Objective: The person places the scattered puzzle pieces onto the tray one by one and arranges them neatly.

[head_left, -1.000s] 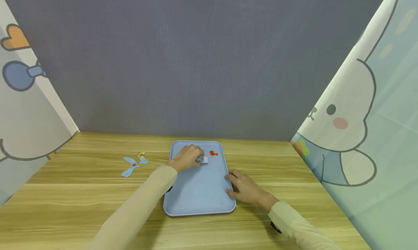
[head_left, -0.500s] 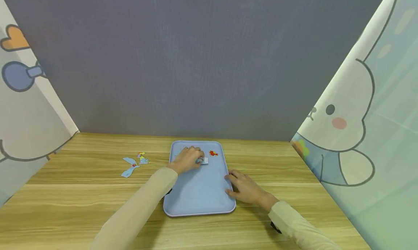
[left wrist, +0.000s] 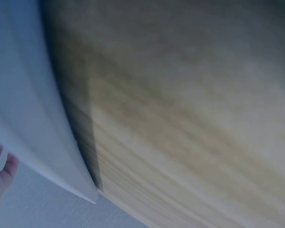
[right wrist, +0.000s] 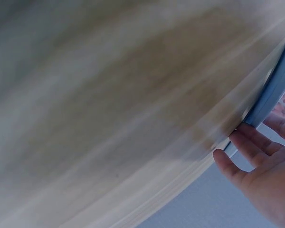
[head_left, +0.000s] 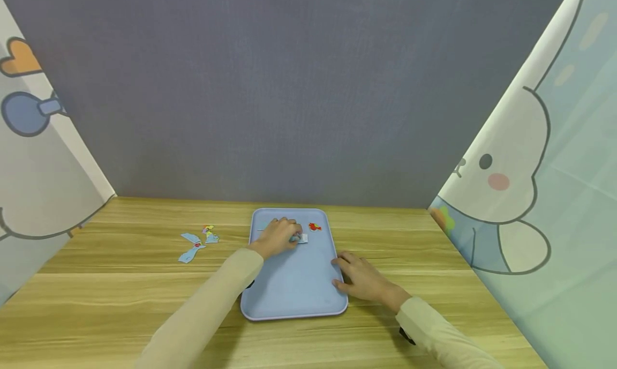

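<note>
Head view: left hand [head_left: 276,237] pinches a blue-and-white piece [head_left: 303,239] in the tray [head_left: 296,283], toward its far edge; right hand [head_left: 362,277], relaxed, touches the tray's right edge; a red piece [head_left: 314,227] lies near the far right corner.

Shallow rectangular tray [head_left: 295,286]: plain pale blue
Pinched flat scrap [head_left: 302,239]: light blue and white
Small flat scrap [head_left: 315,227]: red and yellow
Flat irregular scraps [head_left: 188,255]: light blue (touches of red, yellow, purple)
Wooden table [head_left: 111,294]: yellow-brown, streaky grain
Fabric sleeves [head_left: 207,305]: plain cream
Upright backdrop [head_left: 270,101]: dark grey
</note>
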{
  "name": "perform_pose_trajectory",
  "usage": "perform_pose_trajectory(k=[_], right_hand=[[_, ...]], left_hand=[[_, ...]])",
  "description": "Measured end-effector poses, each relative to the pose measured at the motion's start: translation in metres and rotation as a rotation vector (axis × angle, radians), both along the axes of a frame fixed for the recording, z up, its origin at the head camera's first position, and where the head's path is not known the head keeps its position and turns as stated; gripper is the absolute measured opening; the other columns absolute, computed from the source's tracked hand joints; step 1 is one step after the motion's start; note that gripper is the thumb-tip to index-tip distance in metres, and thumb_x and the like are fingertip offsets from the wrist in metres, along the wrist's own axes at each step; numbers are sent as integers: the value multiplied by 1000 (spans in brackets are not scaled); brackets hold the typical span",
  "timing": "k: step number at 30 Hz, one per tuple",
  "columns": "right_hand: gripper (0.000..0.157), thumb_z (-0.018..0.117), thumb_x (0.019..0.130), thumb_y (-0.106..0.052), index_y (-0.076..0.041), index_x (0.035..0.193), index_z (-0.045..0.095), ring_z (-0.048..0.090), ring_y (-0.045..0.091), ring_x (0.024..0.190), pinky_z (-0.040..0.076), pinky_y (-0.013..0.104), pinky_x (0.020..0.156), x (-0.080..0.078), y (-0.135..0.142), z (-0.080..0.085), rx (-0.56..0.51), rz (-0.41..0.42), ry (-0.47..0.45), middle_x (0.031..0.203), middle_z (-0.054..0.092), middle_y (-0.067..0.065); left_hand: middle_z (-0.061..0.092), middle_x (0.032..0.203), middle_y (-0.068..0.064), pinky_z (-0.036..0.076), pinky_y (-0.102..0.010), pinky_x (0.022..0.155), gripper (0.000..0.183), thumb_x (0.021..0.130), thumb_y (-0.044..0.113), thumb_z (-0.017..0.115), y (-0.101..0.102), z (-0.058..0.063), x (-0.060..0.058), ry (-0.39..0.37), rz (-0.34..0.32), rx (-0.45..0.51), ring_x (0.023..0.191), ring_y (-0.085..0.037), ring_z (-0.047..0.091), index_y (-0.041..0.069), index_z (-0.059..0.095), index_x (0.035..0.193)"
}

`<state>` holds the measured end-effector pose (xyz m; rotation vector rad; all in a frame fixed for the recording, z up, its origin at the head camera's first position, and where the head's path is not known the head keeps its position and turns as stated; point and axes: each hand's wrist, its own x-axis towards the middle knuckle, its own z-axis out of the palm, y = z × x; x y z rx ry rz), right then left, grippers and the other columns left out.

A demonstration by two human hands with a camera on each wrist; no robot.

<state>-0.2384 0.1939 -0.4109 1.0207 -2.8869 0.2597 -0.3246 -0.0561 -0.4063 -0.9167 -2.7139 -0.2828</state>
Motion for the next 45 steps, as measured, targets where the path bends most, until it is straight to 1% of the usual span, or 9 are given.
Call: perform_pose_trajectory(k=[4, 8, 18, 25, 28, 34, 37, 40, 45], right_hand=[[45, 58, 88, -34, -5, 121, 54, 52, 29, 112, 45, 53, 87, 0, 0, 0, -2, 6, 4, 126, 49, 15], [46, 58, 88, -35, -5, 122, 53, 52, 28, 113, 45, 52, 88, 1, 0, 1, 0, 2, -1, 126, 49, 14], [46, 59, 87, -34, -4, 121, 54, 51, 30, 113, 44, 53, 88, 2, 0, 1, -5, 5, -5, 126, 49, 16], [45, 57, 88, -33, -3, 122, 53, 51, 31, 114, 44, 52, 89, 2, 0, 1, -3, 5, -21, 126, 49, 16], [45, 57, 88, -33, -3, 122, 53, 50, 31, 114, 43, 52, 90, 1, -1, 1, -3, 0, -21, 127, 48, 16], [45, 58, 88, -33, -4, 122, 53, 50, 30, 115, 43, 52, 90, 1, 0, 2, -9, -1, -15, 127, 49, 15], [45, 58, 87, -33, -3, 121, 53, 51, 30, 114, 44, 51, 90, 1, 0, 2, -15, 4, -15, 126, 49, 15], [46, 59, 87, -34, -4, 121, 53, 51, 29, 114, 44, 51, 90, 1, 0, 1, -15, 1, -17, 126, 49, 15], [46, 59, 87, -34, -4, 121, 54, 51, 29, 113, 44, 51, 90, 0, 0, 0, -14, -3, -13, 126, 50, 15]], left_hand=[[65, 90, 2, 47, -38, 71, 20, 75, 17, 72, 0, -2, -1, 8, 9, -20, 80, -18, 58, 14, 68, 94], [65, 90, 1, 47, -40, 71, 21, 75, 17, 72, -2, -2, -1, 0, 4, -8, 80, -19, 58, 13, 67, 94], [65, 88, 2, 47, -38, 69, 28, 72, 20, 74, -14, 5, 0, -27, -8, 5, 78, -16, 56, 13, 67, 98], [65, 89, 1, 47, -39, 69, 27, 72, 20, 74, -29, 12, 4, -50, -37, 17, 81, -18, 59, 12, 67, 97], [66, 90, 1, 48, -38, 70, 27, 73, 20, 74, -37, 10, 5, -46, -42, 23, 81, -18, 59, 12, 67, 97], [66, 89, -1, 50, -32, 67, 24, 74, 19, 72, -53, 6, 9, -18, -71, 18, 78, -15, 61, 11, 67, 96], [66, 90, -1, 51, -34, 69, 26, 74, 20, 73, -61, 7, 13, -22, -61, 11, 79, -14, 61, 11, 67, 97], [66, 92, -1, 51, -38, 72, 28, 74, 22, 74, -68, 8, 16, -28, -43, 6, 80, -15, 60, 11, 67, 99], [64, 93, -1, 49, -42, 75, 29, 75, 23, 73, -81, 11, 22, -71, -27, 4, 81, -16, 59, 11, 66, 100]])
